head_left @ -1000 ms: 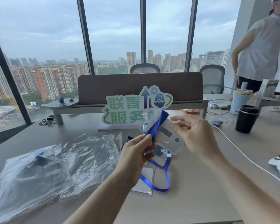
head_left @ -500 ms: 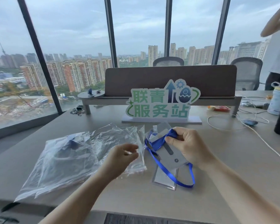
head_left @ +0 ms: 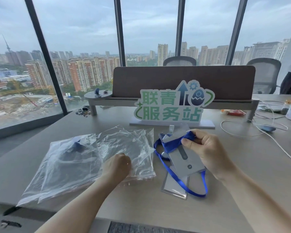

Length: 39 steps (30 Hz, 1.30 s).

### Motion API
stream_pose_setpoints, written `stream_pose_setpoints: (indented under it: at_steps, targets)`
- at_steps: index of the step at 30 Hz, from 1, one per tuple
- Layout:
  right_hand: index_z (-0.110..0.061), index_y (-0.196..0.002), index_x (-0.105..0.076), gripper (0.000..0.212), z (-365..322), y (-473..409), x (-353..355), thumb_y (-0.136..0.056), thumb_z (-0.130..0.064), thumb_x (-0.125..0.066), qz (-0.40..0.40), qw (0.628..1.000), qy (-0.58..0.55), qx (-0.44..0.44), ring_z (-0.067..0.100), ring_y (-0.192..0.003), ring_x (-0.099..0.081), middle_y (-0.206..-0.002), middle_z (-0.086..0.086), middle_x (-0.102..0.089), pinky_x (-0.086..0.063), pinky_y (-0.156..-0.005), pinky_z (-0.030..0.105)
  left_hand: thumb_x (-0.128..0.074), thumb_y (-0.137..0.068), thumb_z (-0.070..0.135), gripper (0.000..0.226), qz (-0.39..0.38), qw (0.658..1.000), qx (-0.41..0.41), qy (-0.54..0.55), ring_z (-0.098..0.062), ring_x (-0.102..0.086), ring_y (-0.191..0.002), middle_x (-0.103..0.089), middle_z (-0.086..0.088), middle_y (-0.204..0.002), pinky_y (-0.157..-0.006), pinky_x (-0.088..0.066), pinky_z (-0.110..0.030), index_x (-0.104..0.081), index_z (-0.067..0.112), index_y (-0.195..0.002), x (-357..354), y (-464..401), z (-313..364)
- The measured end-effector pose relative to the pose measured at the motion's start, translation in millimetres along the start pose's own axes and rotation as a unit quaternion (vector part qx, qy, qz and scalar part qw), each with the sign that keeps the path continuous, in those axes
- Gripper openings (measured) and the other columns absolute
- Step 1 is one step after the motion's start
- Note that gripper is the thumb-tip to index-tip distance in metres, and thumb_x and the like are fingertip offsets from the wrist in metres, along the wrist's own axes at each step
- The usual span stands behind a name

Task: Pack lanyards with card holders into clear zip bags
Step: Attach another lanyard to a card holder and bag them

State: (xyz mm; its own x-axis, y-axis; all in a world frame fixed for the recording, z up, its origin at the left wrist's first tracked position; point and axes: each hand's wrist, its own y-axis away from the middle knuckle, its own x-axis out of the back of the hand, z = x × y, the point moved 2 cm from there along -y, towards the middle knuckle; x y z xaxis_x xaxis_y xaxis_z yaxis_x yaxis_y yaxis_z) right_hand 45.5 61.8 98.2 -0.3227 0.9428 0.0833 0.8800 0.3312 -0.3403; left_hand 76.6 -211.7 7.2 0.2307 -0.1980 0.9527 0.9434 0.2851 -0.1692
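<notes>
Two hands are seen at work over the desk (head_left: 242,165). Nearest, a second card holder (head_left: 174,187) lies flat on the desk, crossed by the loop of the blue lanyard (head_left: 178,179). The left hand (head_left: 118,165) is laid on the near edge of the clear zip bags (head_left: 121,148), fingers curled; whether a bag is actually pinched cannot be told. The right hand (head_left: 207,152) is closed on the bunched lanyard and its card holder (head_left: 183,158), held just right of the bags. Further left, a bag with something dark blue inside (head_left: 77,148) is judged already packed. The held set is not yet bagged; opening, insertion and sealing are judged left. Beyond stands the green sign (head_left: 173,105).
</notes>
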Motion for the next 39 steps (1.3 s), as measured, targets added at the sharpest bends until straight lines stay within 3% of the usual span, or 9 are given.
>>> stream_pose_setpoints:
  at_steps: [3,9,15,21,27,30,34,37,39]
  targets:
    - [-0.012,-0.081,-0.071,0.006,8,1,8,-0.087,-0.013,-0.069,0.033,0.997,-0.045,-0.047,0.029,-0.073,-0.063,-0.08,0.014,-0.07,-0.049,-0.067,0.038,-0.045,-0.087,0.016,0.027,0.005,1.0,-0.021,0.002,-0.024,-0.062,-0.077,-0.059,0.001,-0.089,-0.059,-0.038,-0.027,-0.07,0.016,-0.077,2,-5,12]
    - [-0.012,-0.085,-0.063,0.01,36,6,-14,-0.093,-0.012,-0.058,0.07,0.964,-0.162,-0.198,0.029,-0.067,-0.061,-0.079,0.015,-0.067,-0.05,-0.054,0.035,-0.054,-0.084,0.014,0.032,-0.073,0.99,-0.107,0.063,-0.022,-0.062,-0.099,-0.061,0.002,-0.111,-0.084,-0.049,-0.03,-0.069,0.026,-0.11,-6,13,49]
    - [0.0,-0.088,-0.067,0.008,70,20,-29,-0.087,-0.008,-0.067,0.054,0.968,-0.054,-0.241,0.039,-0.078,-0.068,-0.093,0.028,-0.072,-0.054,-0.066,0.044,-0.051,-0.085,0.012,0.034,-0.033,0.985,-0.078,0.151,-0.015,-0.058,-0.084,-0.066,-0.001,-0.108,-0.073,-0.041,-0.021,-0.069,0.021,-0.112,7,19,51]
    - [-0.003,-0.087,-0.074,0.011,81,21,-40,-0.083,-0.013,-0.07,-0.066,0.946,0.055,-0.311,0.04,-0.087,-0.073,-0.088,0.016,-0.078,-0.058,-0.083,0.051,-0.048,-0.088,0.017,0.034,0.006,0.983,-0.082,0.163,-0.021,-0.061,-0.102,-0.066,0.0,-0.113,-0.079,-0.043,-0.024,-0.067,0.022,-0.116,12,25,64]
    - [-0.01,-0.091,-0.068,0.018,94,7,-40,-0.078,-0.021,-0.071,0.057,0.904,-0.017,-0.423,0.025,-0.056,-0.058,-0.075,0.013,-0.067,-0.036,-0.041,0.021,-0.05,-0.089,0.02,0.03,0.02,0.979,-0.147,0.142,-0.023,-0.062,-0.089,-0.063,0.002,-0.099,-0.071,-0.048,-0.032,-0.07,0.03,-0.109,10,35,70]
    - [-0.009,-0.092,-0.063,0.008,99,4,-40,-0.093,-0.015,-0.059,0.14,0.888,-0.108,-0.424,0.022,-0.054,-0.053,-0.074,0.012,-0.062,-0.033,-0.03,0.019,-0.049,-0.091,0.018,0.033,0.024,0.977,-0.16,0.137,-0.023,-0.061,-0.085,-0.061,0.003,-0.098,-0.064,-0.042,-0.028,-0.067,0.031,-0.115,10,39,68]
    - [-0.001,-0.109,-0.064,0.025,89,8,-48,-0.101,-0.01,-0.042,0.095,0.882,-0.263,-0.38,0.028,-0.08,-0.067,-0.1,0.022,-0.071,-0.057,-0.053,0.031,-0.048,-0.092,0.017,0.034,0.032,0.976,-0.155,0.148,-0.022,-0.061,-0.086,-0.056,0.006,-0.094,-0.065,-0.043,-0.028,-0.065,0.031,-0.118,10,38,65]
    - [0.002,-0.102,-0.069,0.024,78,14,-35,-0.095,-0.004,-0.047,0.052,0.924,-0.149,-0.348,0.029,-0.082,-0.07,-0.099,0.024,-0.075,-0.057,-0.069,0.035,-0.048,-0.091,0.015,0.036,0.027,0.976,-0.144,0.161,-0.02,-0.06,-0.087,-0.047,0.01,-0.087,-0.065,-0.041,-0.028,-0.065,0.03,-0.119,9,36,61]
    - [0.003,-0.086,-0.071,0.023,73,13,-19,-0.089,-0.001,-0.048,0.102,0.949,-0.016,-0.298,0.025,-0.065,-0.068,-0.087,0.021,-0.075,-0.056,-0.06,0.034,-0.048,-0.09,0.014,0.037,0.022,0.976,-0.143,0.163,-0.019,-0.059,-0.085,-0.046,0.011,-0.085,-0.064,-0.038,-0.027,-0.065,0.031,-0.118,8,36,59]
